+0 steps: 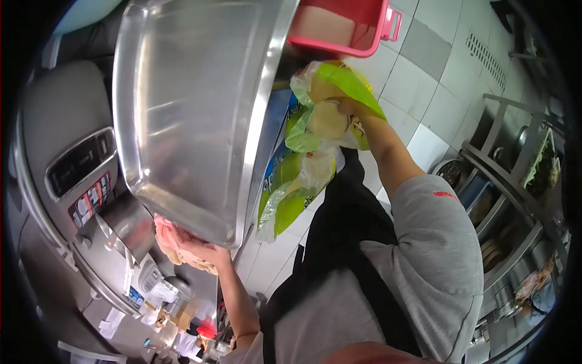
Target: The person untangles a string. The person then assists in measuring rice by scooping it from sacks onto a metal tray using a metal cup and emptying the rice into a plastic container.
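Observation:
At the near corner of a large stainless steel tray (pixel 194 109), my left hand (pixel 203 247) is closed on a soft, lumpy pink and tan mass (pixel 188 259) that looks like raw meat. The tray is steeply tilted in view, and its rim passes just above that hand. My right hand (pixel 347 108) reaches into a crumpled green and clear plastic bag (pixel 312 141) and grips it; the folds partly cover the fingers. Pale, rounded contents (pixel 327 123) show through the plastic. The printed lower part of the bag hangs beside the tray's edge.
A pink plastic tub (pixel 364 48) stands beyond the bag on the tiled floor (pixel 418 97). Metal shelving (pixel 503 212) with pans and food runs along the right. To the left is a grey machine with a dark control panel (pixel 82 164). Another person (pixel 188 344) is far off.

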The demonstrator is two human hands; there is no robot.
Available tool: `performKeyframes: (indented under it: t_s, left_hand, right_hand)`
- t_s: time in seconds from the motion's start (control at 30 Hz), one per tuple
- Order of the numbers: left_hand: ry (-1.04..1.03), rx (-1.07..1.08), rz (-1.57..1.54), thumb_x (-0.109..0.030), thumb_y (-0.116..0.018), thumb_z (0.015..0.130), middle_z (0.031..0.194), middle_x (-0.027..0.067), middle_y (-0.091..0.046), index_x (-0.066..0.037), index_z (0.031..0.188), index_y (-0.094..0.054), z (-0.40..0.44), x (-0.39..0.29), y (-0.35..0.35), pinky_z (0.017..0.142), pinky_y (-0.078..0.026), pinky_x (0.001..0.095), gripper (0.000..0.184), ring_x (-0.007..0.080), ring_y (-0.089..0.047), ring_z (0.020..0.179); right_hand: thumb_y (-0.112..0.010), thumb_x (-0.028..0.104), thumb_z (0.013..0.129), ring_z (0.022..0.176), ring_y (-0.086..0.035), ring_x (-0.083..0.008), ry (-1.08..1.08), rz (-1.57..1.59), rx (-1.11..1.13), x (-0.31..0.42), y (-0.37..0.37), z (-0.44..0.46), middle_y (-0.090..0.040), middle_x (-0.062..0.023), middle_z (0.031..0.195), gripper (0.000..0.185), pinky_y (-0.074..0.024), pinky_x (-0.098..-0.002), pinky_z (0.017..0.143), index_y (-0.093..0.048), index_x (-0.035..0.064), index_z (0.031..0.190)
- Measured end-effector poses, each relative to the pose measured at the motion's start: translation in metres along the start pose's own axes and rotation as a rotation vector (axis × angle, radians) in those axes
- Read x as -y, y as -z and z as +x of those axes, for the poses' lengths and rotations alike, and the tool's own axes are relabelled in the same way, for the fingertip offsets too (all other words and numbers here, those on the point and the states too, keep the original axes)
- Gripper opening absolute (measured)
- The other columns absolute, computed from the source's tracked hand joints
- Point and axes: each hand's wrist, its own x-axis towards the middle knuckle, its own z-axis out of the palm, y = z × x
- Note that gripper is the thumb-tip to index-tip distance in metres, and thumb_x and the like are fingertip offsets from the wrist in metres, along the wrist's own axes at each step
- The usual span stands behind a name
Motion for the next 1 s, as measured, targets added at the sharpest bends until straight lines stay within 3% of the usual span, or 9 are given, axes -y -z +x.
performKeyframes:
  t_s: [0.1, 0.17, 0.23, 0.37, 0.4, 0.5, 0.57, 0.77, 1.0]
  left_hand:
    - [0.070, 0.093, -0.042, -0.028, -0.069, 0.067, 0.136, 0.0154, -0.022, -0.004, 0.135, -0.012, -0.007, 0.014, 0.012, 0.098, -0.027, 0.0360, 0.092, 0.0264, -0.030, 0.121]
    - [0.100, 0.052, -0.215, -0.039, -0.070, 0.065, 0.137, 0.0176, -0.021, -0.003, 0.136, -0.012, -0.009, 0.007, 0.008, 0.099, -0.026, 0.0375, 0.098, 0.0288, -0.027, 0.124]
    - [-0.067, 0.163, 0.014, -0.061, -0.064, 0.059, 0.136, 0.0241, -0.021, 0.002, 0.133, -0.021, -0.009, 0.018, 0.017, 0.101, -0.018, 0.0459, 0.106, 0.0365, -0.022, 0.126]
    - [-0.072, 0.289, -0.036, -0.074, -0.056, 0.053, 0.132, 0.0277, -0.028, -0.009, 0.133, -0.030, 0.000, 0.018, 0.023, 0.099, -0.019, 0.0479, 0.106, 0.0413, -0.023, 0.124]
    - [-0.098, 0.210, -0.020, -0.071, -0.060, 0.052, 0.130, 0.0261, -0.031, -0.015, 0.130, -0.035, 0.003, 0.011, 0.024, 0.098, -0.022, 0.0483, 0.099, 0.0417, -0.025, 0.122]
    - [-0.062, 0.160, -0.037, -0.064, -0.065, 0.050, 0.131, 0.0243, -0.032, -0.016, 0.126, -0.039, 0.005, -0.004, 0.027, 0.097, -0.022, 0.0480, 0.093, 0.0415, -0.026, 0.121]
    - [-0.020, 0.172, -0.101, -0.057, -0.070, 0.048, 0.131, 0.0236, -0.032, -0.017, 0.123, -0.041, 0.002, -0.003, 0.023, 0.096, -0.022, 0.0504, 0.090, 0.0417, -0.025, 0.121]
    - [-0.080, 0.061, -0.089, -0.053, -0.072, 0.048, 0.129, 0.0244, -0.032, -0.018, 0.126, -0.039, -0.001, 0.001, 0.018, 0.094, -0.021, 0.0550, 0.091, 0.0417, -0.024, 0.122]
    - [-0.012, 0.164, -0.150, -0.052, -0.072, 0.052, 0.128, 0.0237, -0.034, -0.019, 0.124, -0.041, 0.004, 0.002, 0.019, 0.093, -0.023, 0.0524, 0.085, 0.0403, -0.028, 0.119]
  right_hand:
    - [-0.051, 0.018, 0.075, 0.057, -0.056, -0.0241, 0.019, 0.123, 0.013, 0.006, 0.030, -0.035, -0.055, -0.0176, 0.086, 0.038, -0.0466, -0.0325, 0.044, -0.048, 0.0062, 0.111]
    - [-0.050, 0.017, 0.075, 0.054, -0.056, -0.0230, 0.031, 0.198, 0.004, 0.015, 0.051, -0.066, -0.056, -0.0173, 0.084, 0.038, -0.0463, -0.0318, 0.042, -0.049, 0.0047, 0.110]
    - [-0.050, 0.016, 0.075, 0.051, -0.056, -0.0219, 0.042, 0.279, -0.017, 0.027, 0.072, -0.103, -0.057, -0.0169, 0.081, 0.037, -0.0460, -0.0311, 0.040, -0.049, 0.0032, 0.109]
    - [-0.049, 0.015, 0.074, 0.045, -0.056, -0.0197, 0.087, 0.451, -0.108, 0.067, 0.113, -0.196, -0.059, -0.0163, 0.076, 0.036, -0.0454, -0.0296, 0.037, -0.051, 0.0002, 0.107]
    - [-0.046, 0.009, 0.072, 0.036, -0.051, -0.0170, 0.097, 0.710, -0.194, 0.095, 0.121, -0.243, -0.058, -0.0108, 0.061, 0.031, -0.0389, -0.0266, 0.029, -0.054, -0.0027, 0.099]
    - [-0.044, 0.007, 0.073, 0.037, -0.051, -0.0168, 0.053, 0.808, -0.280, 0.124, 0.148, -0.302, -0.059, -0.0118, 0.064, 0.028, -0.0414, -0.0274, 0.030, -0.054, -0.0042, 0.097]
    - [-0.041, 0.010, 0.078, 0.050, -0.060, -0.0195, 0.081, 0.658, -0.174, 0.114, 0.182, -0.304, -0.062, -0.0122, 0.076, 0.030, -0.0482, -0.0295, 0.037, -0.054, -0.0004, 0.103]
    - [-0.047, 0.009, 0.076, 0.041, -0.056, -0.0178, 0.177, 0.721, -0.363, 0.196, 0.243, -0.385, -0.056, -0.0087, 0.055, 0.014, -0.0446, -0.0248, 0.031, -0.054, -0.0026, 0.080]
    - [-0.049, 0.012, 0.079, 0.067, -0.060, -0.0256, 0.347, 0.810, -0.455, 0.272, 0.271, -0.341, -0.057, -0.0095, 0.094, 0.030, -0.0550, -0.0328, 0.050, -0.048, 0.0047, 0.108]
